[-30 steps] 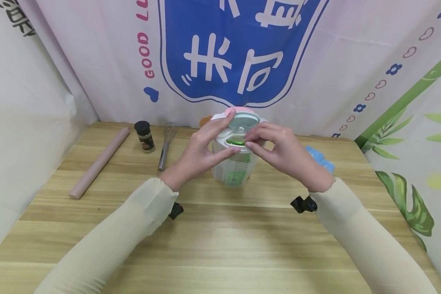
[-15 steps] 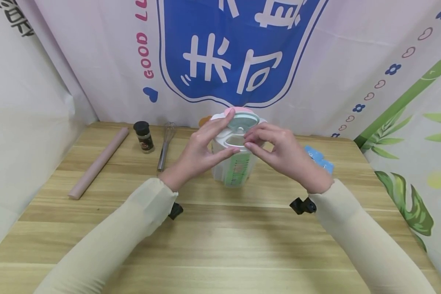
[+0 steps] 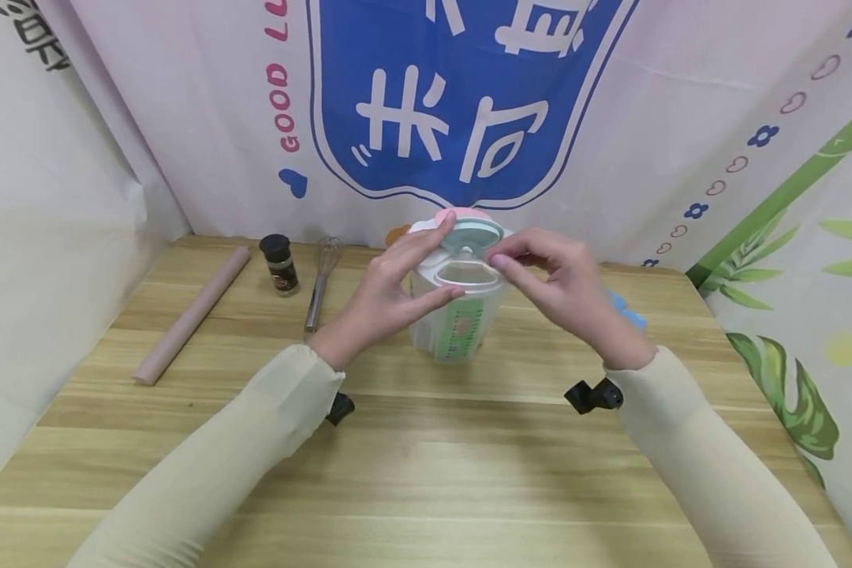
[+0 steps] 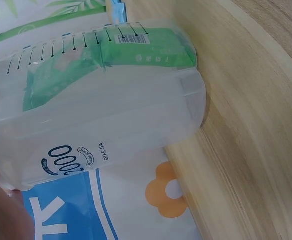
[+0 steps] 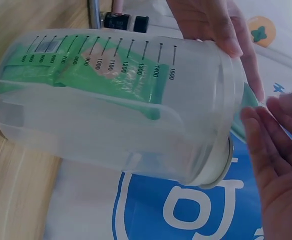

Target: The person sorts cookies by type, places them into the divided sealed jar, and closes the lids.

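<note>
A translucent storage container with printed measuring marks stands upright on the table. Its white top has a raised teal flap and an uncovered oval opening. Inside, against the scale, lie green packets, visible through the wall in both wrist views. My left hand grips the container's top, thumb at the front rim and fingers reaching up beside the flap. Just right of the opening is my right hand, fingers loosely bent and nothing seen between them; its fingertips overlap the teal flap in the right wrist view.
To the left on the wooden table are a rolling pin, a black-capped spice jar and a whisk. Blue packets lie partly hidden behind the right hand. A printed cloth hangs along the back edge.
The green packet in the opening a second ago has dropped inside the container. My right hand has drawn back slightly to the right; my left hand has stayed in place.
</note>
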The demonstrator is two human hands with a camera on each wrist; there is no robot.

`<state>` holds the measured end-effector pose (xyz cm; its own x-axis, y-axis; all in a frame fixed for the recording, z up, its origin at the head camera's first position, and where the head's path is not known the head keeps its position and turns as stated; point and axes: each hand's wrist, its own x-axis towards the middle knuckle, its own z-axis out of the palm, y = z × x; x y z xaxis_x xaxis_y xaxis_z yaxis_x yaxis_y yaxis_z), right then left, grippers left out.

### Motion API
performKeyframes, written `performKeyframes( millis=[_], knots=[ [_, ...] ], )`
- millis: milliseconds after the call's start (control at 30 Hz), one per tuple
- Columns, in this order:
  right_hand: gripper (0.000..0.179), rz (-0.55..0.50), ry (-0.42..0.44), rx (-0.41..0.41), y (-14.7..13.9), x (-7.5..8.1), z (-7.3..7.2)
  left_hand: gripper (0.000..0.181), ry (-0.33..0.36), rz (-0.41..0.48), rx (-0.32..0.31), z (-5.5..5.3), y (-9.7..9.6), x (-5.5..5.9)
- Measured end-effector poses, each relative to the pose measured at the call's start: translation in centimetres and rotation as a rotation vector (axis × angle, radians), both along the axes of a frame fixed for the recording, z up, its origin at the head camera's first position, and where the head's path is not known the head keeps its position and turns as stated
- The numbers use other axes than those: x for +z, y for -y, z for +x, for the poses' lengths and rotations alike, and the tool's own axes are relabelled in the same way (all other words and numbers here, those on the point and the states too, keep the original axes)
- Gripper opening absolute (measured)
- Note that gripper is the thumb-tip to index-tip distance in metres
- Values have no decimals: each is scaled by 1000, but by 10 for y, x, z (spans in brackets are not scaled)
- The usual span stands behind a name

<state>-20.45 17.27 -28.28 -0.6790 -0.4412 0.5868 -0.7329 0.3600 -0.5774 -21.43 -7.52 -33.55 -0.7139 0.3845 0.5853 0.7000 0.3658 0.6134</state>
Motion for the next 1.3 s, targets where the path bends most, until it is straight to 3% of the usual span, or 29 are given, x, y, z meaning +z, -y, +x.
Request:
performKeyframes(
  millis=[100, 200, 333, 433, 667, 900, 967, 1167, 1300],
  knots=[
    [9, -90, 29, -73, -4, 3, -3, 84, 4, 5, -2, -1, -1, 1],
    [18, -136, 117, -131, -5, 5, -9, 85, 17, 9, 1, 0, -1, 1],
    [28, -161, 274, -124, -4, 6, -18, 85, 29, 14, -4, 0, -3, 1],
    [29, -157, 337, -109, -2, 4, -23, 85, 28, 21, -20, -1, -4, 0],
    [29, -153, 367, -100, 0, 3, -28, 85, 20, 30, -33, -2, -3, 3],
    [28, -155, 406, -88, 0, 2, -30, 90, 69, 19, -13, 0, -1, 4],
    [28, -147, 403, -88, -1, 2, -29, 84, 73, 22, -7, 0, -1, 6],
    [28, -109, 400, -97, -2, 2, -28, 38, 135, 42, 33, 0, -3, 19],
    [27, -93, 389, -94, -3, 3, -27, 38, 218, 69, 61, 0, -5, 29]
  ],
)
